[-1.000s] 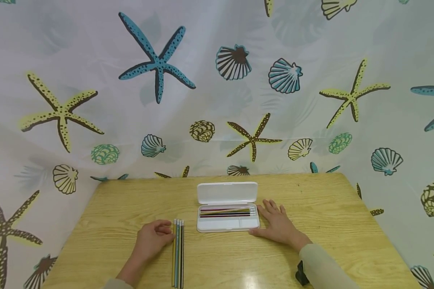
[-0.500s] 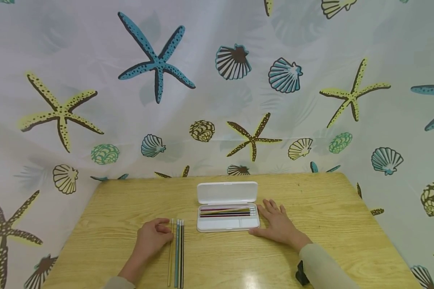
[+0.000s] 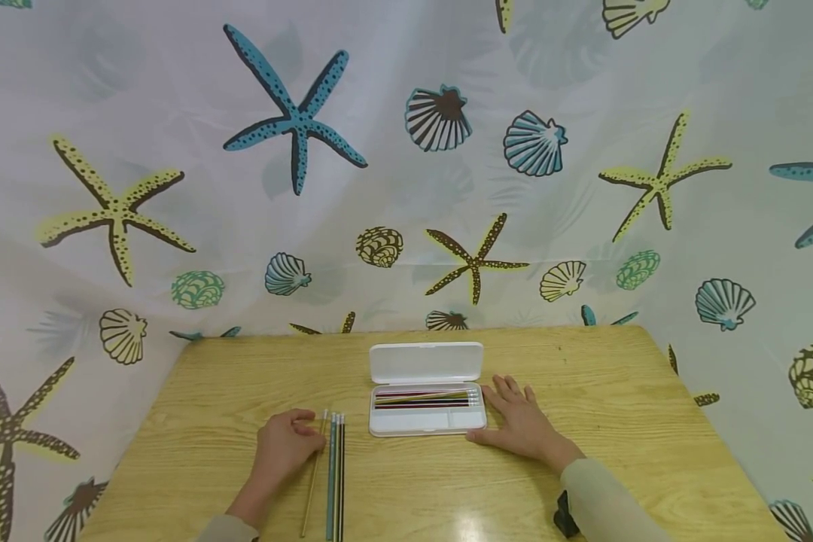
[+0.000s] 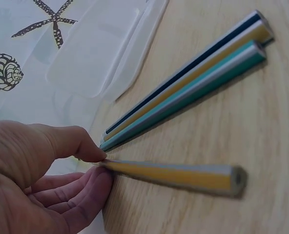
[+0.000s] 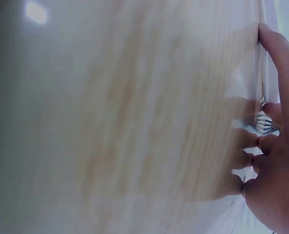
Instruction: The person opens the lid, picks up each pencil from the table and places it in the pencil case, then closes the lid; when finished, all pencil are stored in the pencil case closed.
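Head view, worktop (image 3: 210, 421): it is carrying a white pencil case (image 3: 400, 422) with its lid (image 3: 425, 363) standing raised at the back; several pencils are lying inside the rear compartment (image 3: 420, 400).
Head view, yellow pencil (image 3: 308, 508): it is slanting just left of three pencils (image 3: 331, 482) that are lying side by side, its eraser end pointing away from the person.
Head view, left hand (image 3: 281, 448): thumb and fingers are pinching the yellow pencil near that eraser end.
Head view, right hand (image 3: 520, 425): it is resting at the case's right end, fingers spread, thumb touching the near corner.
Left wrist view, pinch: the narrow grip is showing clearly here, where the head view is leaving it partly hidden; whether the shaft is touching the worktop, I cannot tell.
Left wrist view, pencil ends: they are facing the camera, looking blunt, with a dark core showing in the yellow one, a detail too small from above.
Left wrist view, handling: the yellow pencil is probably being light and stiff, smooth enough to pivot in a pinch at one end; mid-shaft is likely offering the steadier hold.
Right wrist view, case edge: the thumb is lying along the white edge, while the pencils are staying out of sight.
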### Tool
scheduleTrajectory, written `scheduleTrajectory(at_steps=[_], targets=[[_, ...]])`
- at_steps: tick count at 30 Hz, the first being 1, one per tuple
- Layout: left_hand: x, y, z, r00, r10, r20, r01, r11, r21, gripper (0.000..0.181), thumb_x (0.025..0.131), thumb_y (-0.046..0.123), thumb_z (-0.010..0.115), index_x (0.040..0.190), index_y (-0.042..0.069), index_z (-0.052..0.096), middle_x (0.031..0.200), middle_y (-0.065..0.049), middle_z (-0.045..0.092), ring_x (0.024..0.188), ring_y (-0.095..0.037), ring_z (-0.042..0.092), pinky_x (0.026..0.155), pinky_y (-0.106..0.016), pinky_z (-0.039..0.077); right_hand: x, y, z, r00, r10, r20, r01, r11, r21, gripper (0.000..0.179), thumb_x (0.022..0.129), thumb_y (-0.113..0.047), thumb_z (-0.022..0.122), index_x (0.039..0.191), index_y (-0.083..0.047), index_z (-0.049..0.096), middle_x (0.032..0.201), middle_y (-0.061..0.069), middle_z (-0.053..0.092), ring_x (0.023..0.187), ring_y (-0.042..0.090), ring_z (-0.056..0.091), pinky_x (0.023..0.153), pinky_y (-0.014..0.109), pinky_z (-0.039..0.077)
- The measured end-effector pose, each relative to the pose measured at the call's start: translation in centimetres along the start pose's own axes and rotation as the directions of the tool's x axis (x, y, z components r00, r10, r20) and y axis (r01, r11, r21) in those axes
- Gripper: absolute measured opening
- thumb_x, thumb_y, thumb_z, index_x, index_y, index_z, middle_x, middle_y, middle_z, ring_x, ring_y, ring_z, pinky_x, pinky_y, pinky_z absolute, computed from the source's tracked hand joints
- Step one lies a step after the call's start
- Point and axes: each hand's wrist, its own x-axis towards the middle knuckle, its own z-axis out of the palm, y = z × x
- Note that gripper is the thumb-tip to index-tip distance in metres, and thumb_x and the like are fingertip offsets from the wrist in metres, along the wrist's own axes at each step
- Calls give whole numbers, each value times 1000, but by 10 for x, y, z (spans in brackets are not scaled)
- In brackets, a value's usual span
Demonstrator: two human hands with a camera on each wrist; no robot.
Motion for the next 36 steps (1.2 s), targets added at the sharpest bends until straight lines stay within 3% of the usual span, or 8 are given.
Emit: scheduleTrajectory(at_steps=[4, 8, 13, 18, 25, 31, 33, 36], targets=[[4, -4, -1, 1000, -25, 17, 25, 999, -26, 48, 76, 10, 82, 122, -2, 74, 88, -7, 80, 75, -13, 72, 66, -27, 56, 1, 1, 1, 1000, 4, 3, -4, 1000, 4, 102, 89, -71, 69, 165, -11, 36, 174, 22, 20, 164, 43, 10, 128, 70, 5], [8, -12, -4, 996, -67, 64, 75, 990, -122, 46, 79, 10, 82, 123, -1, 74, 98, -12, 81, 80, -13, 72, 66, -25, 56, 2, 2, 2, 1000, -1, 2, 1, 1000, 4, 102, 89, -72, 68, 165, -11, 36, 175, 22, 19, 164, 43, 9, 127, 70, 5], [10, -17, -12, 988, -90, 128, 126, 943, -309, 48, 82, 5, 79, 129, -3, 71, 106, -15, 80, 84, -13, 72, 72, -25, 57, 3, 3, 2, 1000, -4, 7, 4, 1000, -11, 103, 90, -73, 66, 166, -11, 34, 175, 21, 18, 164, 43, 9, 127, 71, 5], [9, -17, -16, 980, -74, 186, 145, 902, -406, 48, 89, 5, 76, 136, -4, 67, 107, -13, 80, 87, -12, 73, 76, -26, 60, 3, 3, 1, 1000, -3, 6, 3, 1000, -10, 103, 90, -72, 67, 165, -10, 35, 175, 22, 19, 164, 43, 9, 127, 71, 5], [8, -14, -10, 968, -7, 251, 132, 864, -486, 44, 94, 3, 74, 134, -12, 65, 109, -16, 79, 88, -12, 74, 79, -29, 63, 1, 4, 3, 1000, 2, 14, -2, 1000, -5, 103, 90, -72, 68, 165, -11, 35, 175, 21, 18, 164, 42, 9, 128, 70, 5], [8, -6, -5, 939, 76, 336, 138, 810, -570, 45, 98, 1, 71, 135, -21, 57, 121, -26, 74, 87, -18, 77, 81, -33, 64, 1, 3, 1, 1000, 0, 17, 0, 1000, -11, 102, 90, -71, 68, 165, -11, 35, 175, 22, 19, 164, 43, 9, 128, 70, 5], [8, -4, -4, 935, 75, 348, 149, 806, -573, 44, 98, 2, 71, 135, -20, 59, 119, -21, 75, 85, -18, 77, 81, -32, 64, 1, 3, 1, 1000, 0, 17, 0, 1000, -16, 102, 90, -71, 68, 165, -11, 35, 174, 23, 19, 164, 43, 9, 128, 70, 5], [9, -1, -2, 937, 65, 343, 146, 820, -554, 39, 98, 4, 72, 131, -15, 65, 116, -13, 76, 86, -15, 75, 82, -28, 63, 2, 3, 1, 1000, 4, 20, -4, 1000, -25, 102, 90, -71, 68, 165, -12, 35, 174, 22, 19, 164, 43, 9, 128, 70, 5]])
